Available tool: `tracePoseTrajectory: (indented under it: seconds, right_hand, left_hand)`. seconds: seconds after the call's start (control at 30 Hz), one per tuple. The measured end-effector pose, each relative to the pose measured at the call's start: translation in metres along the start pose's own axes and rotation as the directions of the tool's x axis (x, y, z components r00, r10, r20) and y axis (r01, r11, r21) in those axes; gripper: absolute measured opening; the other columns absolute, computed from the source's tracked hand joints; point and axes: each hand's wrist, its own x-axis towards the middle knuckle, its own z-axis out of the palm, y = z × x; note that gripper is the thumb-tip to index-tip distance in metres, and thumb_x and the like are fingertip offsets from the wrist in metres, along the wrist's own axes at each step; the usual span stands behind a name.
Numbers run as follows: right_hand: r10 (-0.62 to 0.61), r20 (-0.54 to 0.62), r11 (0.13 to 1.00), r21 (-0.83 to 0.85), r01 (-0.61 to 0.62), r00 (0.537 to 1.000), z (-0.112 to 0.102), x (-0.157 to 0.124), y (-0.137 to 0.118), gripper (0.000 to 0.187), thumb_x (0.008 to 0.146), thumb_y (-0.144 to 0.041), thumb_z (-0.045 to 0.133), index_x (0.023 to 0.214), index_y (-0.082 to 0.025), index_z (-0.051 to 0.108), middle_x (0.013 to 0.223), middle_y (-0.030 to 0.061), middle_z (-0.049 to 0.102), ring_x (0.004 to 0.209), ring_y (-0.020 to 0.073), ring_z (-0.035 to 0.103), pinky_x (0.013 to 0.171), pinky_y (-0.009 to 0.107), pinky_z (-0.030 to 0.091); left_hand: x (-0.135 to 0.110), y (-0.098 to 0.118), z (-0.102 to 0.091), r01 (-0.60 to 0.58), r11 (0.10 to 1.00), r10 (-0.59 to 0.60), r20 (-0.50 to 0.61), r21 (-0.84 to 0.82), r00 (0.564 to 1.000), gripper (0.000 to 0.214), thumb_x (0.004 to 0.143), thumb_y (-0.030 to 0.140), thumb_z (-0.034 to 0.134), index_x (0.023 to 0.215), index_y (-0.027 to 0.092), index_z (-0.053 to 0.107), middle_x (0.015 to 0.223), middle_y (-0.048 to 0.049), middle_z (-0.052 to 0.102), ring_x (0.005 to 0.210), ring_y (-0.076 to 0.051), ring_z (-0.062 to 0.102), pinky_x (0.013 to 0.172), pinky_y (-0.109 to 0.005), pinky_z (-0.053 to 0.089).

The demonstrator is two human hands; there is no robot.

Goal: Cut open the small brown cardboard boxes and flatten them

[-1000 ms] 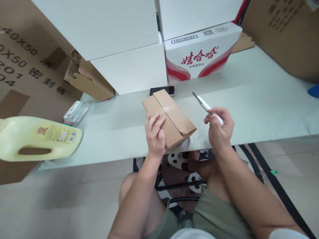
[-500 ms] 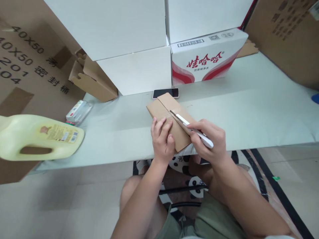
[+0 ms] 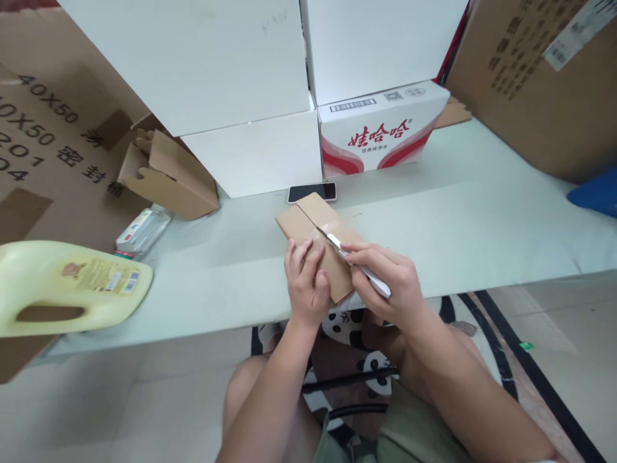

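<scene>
A small brown cardboard box lies at the near edge of the table, its long seam running diagonally, with clear tape across it. My left hand rests on the box's left part, fingers spread and pressing on the top. In my right hand is a white utility knife, gripped between thumb and fingers. Its dark blade tip meets the seam beside the tape; how deep it goes I cannot tell. Just behind the box lies a phone with a dark screen.
White cartons and a red-and-white water carton stand along the back. To the left are a pale yellow jug, a clear plastic pack and an open cardboard box. Something blue sits at the right edge.
The knife tip has moved slightly along the seam toward the tape's middle. My left hand stays on the box. The camera view has shifted a little.
</scene>
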Motion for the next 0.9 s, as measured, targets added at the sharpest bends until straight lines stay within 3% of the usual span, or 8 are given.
tracePoseTrajectory:
  seconds: [0.3, 0.63, 0.9]
  right_hand:
    - [0.028, 0.013, 0.999, -0.015, -0.028, 1.0, -0.0001, -0.0005, 0.0007, 0.018, 0.092, -0.015, 0.054, 0.098, -0.023, 0.068, 0.112, 0.0067, 0.079, 0.09, 0.0195, 0.077, 0.078, 0.031, 0.062]
    - [0.028, 0.039, 0.982, -0.186, -0.02, 0.999, 0.007, 0.0045, -0.008, 0.014, 0.094, -0.021, 0.053, 0.092, -0.022, 0.067, 0.106, 0.0043, 0.08, 0.073, 0.0159, 0.073, 0.063, 0.028, 0.051]
    - [-0.051, -0.035, 0.986, -0.163, 0.045, 0.998, 0.0062, -0.0035, -0.0057, 0.011, 0.088, -0.015, 0.056, 0.087, -0.021, 0.065, 0.105, 0.0057, 0.081, 0.075, 0.0168, 0.074, 0.065, 0.029, 0.051]
  left_hand:
    - [0.0, -0.0012, -0.0001, 0.01, 1.0, -0.01, 0.007, -0.003, 1.0, 0.044, 0.105, 0.038, 0.033, 0.127, 0.02, 0.066, 0.134, -0.0133, 0.064, 0.134, -0.027, 0.055, 0.124, -0.055, 0.029]
    - [0.0028, 0.0017, -0.0012, 0.0, 1.0, 0.0, 0.017, -0.006, 1.0, 0.043, 0.104, 0.035, 0.034, 0.128, 0.017, 0.065, 0.131, -0.0132, 0.067, 0.132, -0.025, 0.057, 0.125, -0.055, 0.028]
    - [0.0039, 0.0031, -0.0044, -0.015, 1.0, 0.015, 0.011, -0.005, 1.0, 0.041, 0.103, 0.032, 0.037, 0.128, 0.019, 0.066, 0.131, -0.0124, 0.067, 0.13, -0.025, 0.058, 0.124, -0.052, 0.03]
